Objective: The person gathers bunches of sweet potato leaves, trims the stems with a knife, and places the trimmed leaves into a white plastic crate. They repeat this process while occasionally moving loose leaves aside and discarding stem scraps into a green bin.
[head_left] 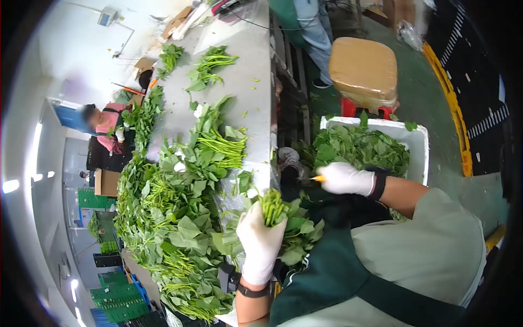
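White gloves cover both hands. My left hand [261,237] is wrapped round a bunch of leafy greens [274,207], its cut stems pointing up and its leaves spreading to the right. My right hand [347,179] is closed round a small orange-handled tool [318,178], held apart from the bunch, over the near edge of a white foam box [426,158] of leaves. The tool's tip is too small to make out. Beside my left hand, a large pile of greens [180,218] lies on the metal table [253,109].
Smaller bunches [210,65] lie farther up the table. A taped cardboard box [363,68] sits on a red stool [348,107] beyond the foam box. Across the table stands a person in pink [109,120]. Another person's legs [316,38] show at the top.
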Tool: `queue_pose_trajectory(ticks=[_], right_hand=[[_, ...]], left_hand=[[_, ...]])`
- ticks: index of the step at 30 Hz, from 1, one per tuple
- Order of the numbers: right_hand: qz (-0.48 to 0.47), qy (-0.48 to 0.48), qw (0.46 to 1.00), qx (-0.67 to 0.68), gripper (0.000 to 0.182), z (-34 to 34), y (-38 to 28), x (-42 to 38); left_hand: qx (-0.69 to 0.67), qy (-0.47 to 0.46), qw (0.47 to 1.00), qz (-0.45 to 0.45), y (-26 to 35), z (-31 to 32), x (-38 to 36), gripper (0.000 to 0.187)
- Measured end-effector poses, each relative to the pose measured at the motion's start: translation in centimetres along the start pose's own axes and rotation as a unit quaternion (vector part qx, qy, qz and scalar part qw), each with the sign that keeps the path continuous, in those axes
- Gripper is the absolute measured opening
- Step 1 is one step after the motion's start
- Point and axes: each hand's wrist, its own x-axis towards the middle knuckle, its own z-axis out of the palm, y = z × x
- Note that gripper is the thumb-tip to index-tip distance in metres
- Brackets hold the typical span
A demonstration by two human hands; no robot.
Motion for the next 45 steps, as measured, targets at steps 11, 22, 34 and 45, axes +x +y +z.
queue_pose_trajectory(ticks=[11,22,34,45], right_hand=[[0.071,-0.029,0.995,-0.061,0.024,1.3,4.4,2.1],[0.068,-0.061,0.994,-0.062,0.024,1.2,3.7,1.8],[-0.068,-0.167,0.950,0.255,0.015,0.6,-11.6,9.7],[-0.032,-0.131,0.902,0.410,0.047,-0.5,-18.2,30.2]], left_hand=[[0.419,0.253,0.834,0.256,-2.8,-11.8,8.0,0.045],[0.252,0.044,0.964,0.078,-17.5,2.2,8.6,0.081],[0.065,0.102,0.993,-0.005,-14.1,-1.0,-2.1,0.058],[0.139,0.113,0.970,-0.167,-14.2,-13.0,-17.1,0.042]])
